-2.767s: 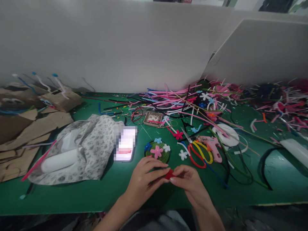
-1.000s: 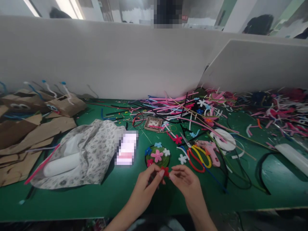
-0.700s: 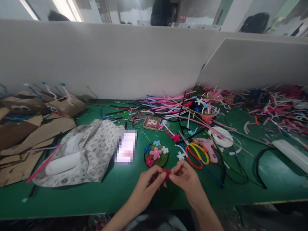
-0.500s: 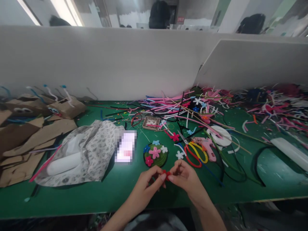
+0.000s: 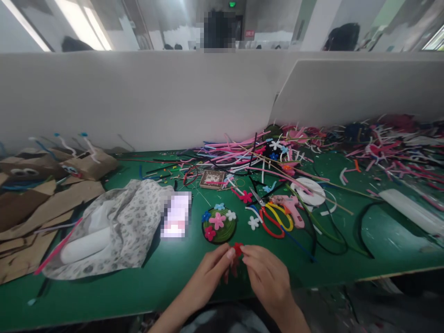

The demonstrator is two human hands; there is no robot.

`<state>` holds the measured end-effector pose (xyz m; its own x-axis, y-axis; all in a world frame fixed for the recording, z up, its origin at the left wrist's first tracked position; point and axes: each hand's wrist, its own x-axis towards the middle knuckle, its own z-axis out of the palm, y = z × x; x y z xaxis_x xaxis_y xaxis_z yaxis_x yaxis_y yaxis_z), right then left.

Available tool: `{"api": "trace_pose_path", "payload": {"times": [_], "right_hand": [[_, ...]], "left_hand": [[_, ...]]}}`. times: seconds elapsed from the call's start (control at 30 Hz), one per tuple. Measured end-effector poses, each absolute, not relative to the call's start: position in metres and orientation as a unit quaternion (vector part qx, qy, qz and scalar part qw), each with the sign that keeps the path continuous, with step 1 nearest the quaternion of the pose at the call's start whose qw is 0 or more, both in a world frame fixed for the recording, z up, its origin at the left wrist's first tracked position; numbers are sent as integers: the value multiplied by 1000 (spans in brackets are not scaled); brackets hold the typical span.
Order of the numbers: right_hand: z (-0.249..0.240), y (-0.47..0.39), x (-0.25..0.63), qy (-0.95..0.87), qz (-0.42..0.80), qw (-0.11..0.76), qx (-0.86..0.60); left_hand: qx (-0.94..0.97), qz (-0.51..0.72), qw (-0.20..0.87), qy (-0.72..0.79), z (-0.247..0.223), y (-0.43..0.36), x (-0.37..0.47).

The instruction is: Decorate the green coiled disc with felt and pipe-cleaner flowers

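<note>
Near the table's front edge, a small red fuzzy flower [image 5: 237,249] is pinched between the thumb and fingers of my left hand [image 5: 214,268]. My right hand [image 5: 268,273] closes on the flower's other side, its fingertips touching a petal. Just beyond my hands lies a round green coiled disc [image 5: 227,235] bearing pink, red, white and blue flowers. To its right are a white flower [image 5: 253,223], a red flower [image 5: 246,197] on a stem, and scissors [image 5: 274,219] with red and yellow handles.
A pink glue gun [image 5: 293,208] and a white spool [image 5: 310,192] lie right of the scissors. Behind is a heap of pipe cleaners [image 5: 232,150]. A lit phone [image 5: 176,215], a patterned cloth [image 5: 138,222] and cardboard pieces [image 5: 74,187] occupy the left. A white partition [image 5: 138,97] stands behind.
My right hand has turned, its back now more upward and its fingers lying closer together over the red flower. My left hand keeps its pinch. The whole view has shifted slightly.
</note>
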<state>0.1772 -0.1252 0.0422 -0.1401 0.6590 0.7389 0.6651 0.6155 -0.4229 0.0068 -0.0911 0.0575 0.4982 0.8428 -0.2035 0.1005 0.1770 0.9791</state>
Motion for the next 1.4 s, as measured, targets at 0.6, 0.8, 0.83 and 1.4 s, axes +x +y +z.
{"api": "trace_pose_path", "payload": {"times": [0.6,0.8,0.83,1.4], "right_hand": [[44,-105,160,-705,102,525,-466],[43,-99,158,-706,102,513,-477],[43,-98,158,-707,104,511,-478],[45,-89,158,-551,335,538,-543]], "left_hand": [[499,247,753,351,47,-75,-10],[506,252,745,354,46,-65,-13],[513,258,737,355,47,-63,-14],[451,247,788,339,44,-53,-19]]}}
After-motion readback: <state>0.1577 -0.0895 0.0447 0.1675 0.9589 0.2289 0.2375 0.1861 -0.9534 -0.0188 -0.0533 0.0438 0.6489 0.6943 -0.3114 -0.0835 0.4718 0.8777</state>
